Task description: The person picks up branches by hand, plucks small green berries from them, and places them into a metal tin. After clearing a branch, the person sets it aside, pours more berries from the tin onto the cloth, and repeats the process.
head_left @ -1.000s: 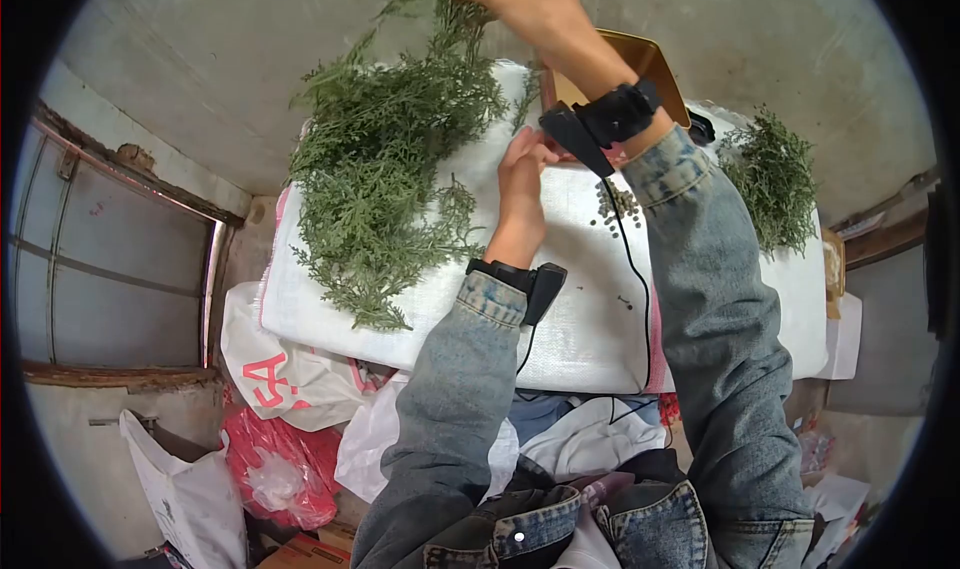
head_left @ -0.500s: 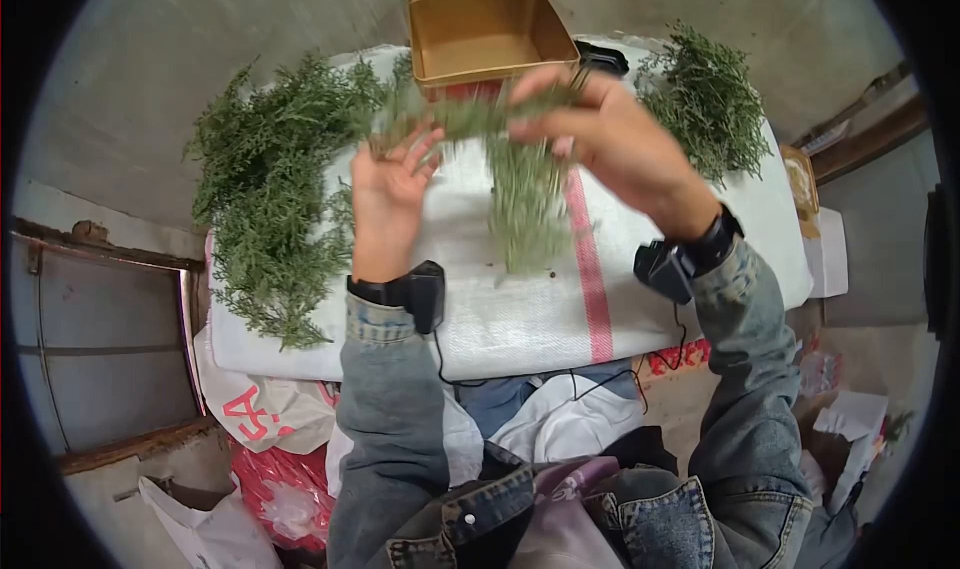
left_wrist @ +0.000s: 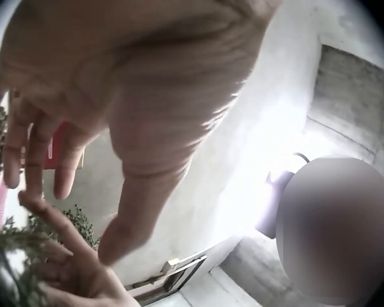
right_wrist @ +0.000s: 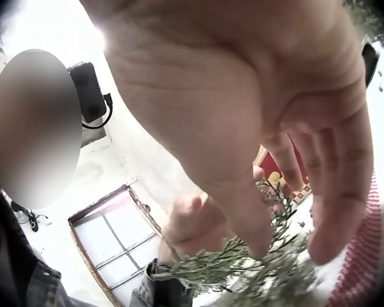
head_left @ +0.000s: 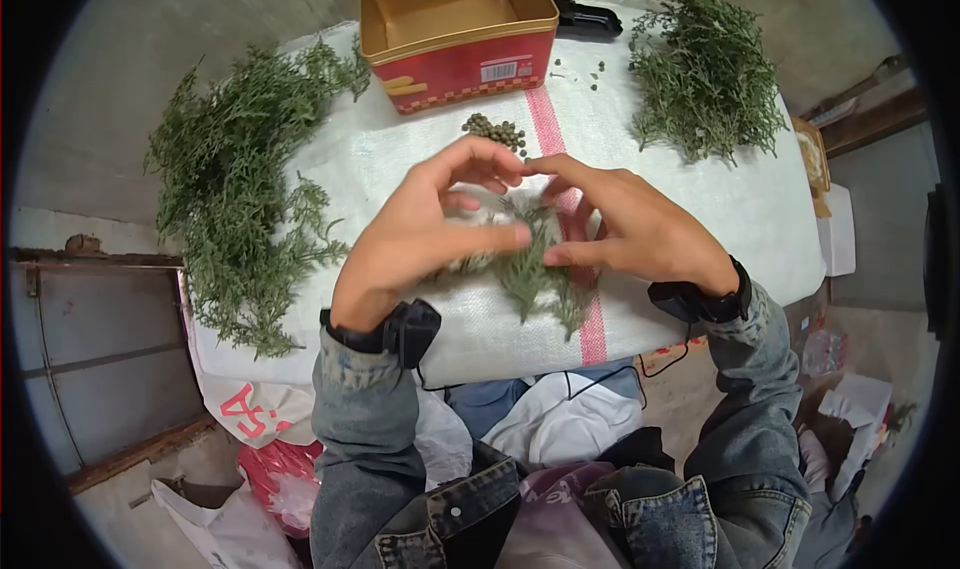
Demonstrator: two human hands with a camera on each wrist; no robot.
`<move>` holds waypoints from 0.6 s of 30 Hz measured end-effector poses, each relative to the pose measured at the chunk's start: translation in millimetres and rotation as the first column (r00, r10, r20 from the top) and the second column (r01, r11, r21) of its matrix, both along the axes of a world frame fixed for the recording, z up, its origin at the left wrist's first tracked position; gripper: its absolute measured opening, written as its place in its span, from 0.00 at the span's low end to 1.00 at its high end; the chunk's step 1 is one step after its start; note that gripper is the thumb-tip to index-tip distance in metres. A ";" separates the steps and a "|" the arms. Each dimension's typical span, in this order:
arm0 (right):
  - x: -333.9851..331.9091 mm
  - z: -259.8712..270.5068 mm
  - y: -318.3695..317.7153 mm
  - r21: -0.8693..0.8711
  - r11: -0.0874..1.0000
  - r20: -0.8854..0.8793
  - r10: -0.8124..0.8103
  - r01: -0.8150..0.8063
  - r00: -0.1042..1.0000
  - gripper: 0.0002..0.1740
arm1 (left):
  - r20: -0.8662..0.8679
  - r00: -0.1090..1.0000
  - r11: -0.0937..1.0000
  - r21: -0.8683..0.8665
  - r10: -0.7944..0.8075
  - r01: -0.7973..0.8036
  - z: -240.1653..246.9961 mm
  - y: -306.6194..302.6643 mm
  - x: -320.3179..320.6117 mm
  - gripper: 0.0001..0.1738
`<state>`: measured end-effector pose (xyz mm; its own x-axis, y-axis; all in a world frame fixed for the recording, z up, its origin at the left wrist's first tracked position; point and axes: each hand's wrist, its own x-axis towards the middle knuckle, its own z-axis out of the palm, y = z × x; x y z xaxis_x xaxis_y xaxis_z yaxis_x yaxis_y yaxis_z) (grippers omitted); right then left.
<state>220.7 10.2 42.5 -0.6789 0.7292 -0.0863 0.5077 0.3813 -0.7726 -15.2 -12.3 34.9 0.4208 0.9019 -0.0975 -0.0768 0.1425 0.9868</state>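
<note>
A green, scale-leaved conifer sprig point(head_left: 535, 274), partly blurred, is over the middle of the white woven sheet, below both hands. My left hand point(head_left: 425, 224) arches over it from the left, its thumb stretched out above the foliage. From the right comes my right hand point(head_left: 640, 224), with a gap between thumb and fingers. The fingertips of the two hands nearly meet above the sprig. In the right wrist view the sprig point(right_wrist: 243, 268) shows beyond the parted thumb and fingers. Just past the hands lies a small heap of round green cones point(head_left: 492, 131).
A large pile of conifer branches point(head_left: 245, 189) spreads on the left of the white sheet point(head_left: 450, 359). A smaller pile point(head_left: 705, 79) lies at the far right. A red tin with a gold inside point(head_left: 460, 64) stands at the back, next to a black object point(head_left: 588, 19).
My right hand has brought a sprig from the left pile to the middle, and the sprig is now lower, beneath both hands. The head view has shifted, showing the tin and cones fully.
</note>
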 end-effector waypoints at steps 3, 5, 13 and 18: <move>10.7 -4.7 1.0 -0.076 0.997 -0.002 -0.012 0.012 1.000 0.31 | -0.396 0.918 0.968 0.240 0.032 0.069 5.7 -10.5 1.9 0.32; 14.2 -3.0 -1.4 -0.045 0.999 0.005 -0.008 0.008 1.000 0.26 | -0.474 0.880 0.969 0.208 -0.018 0.132 8.7 -9.2 3.4 0.33; 12.2 -11.8 -37.8 0.199 0.979 0.294 -0.026 -0.034 0.955 0.14 | -0.642 0.762 0.941 0.196 -0.088 0.274 -4.3 -15.9 8.7 0.33; 28.6 -8.0 -28.6 0.084 0.994 0.278 0.039 -0.065 0.960 0.12 | -0.690 0.711 0.909 0.200 -0.135 0.367 -6.5 -15.9 6.9 0.27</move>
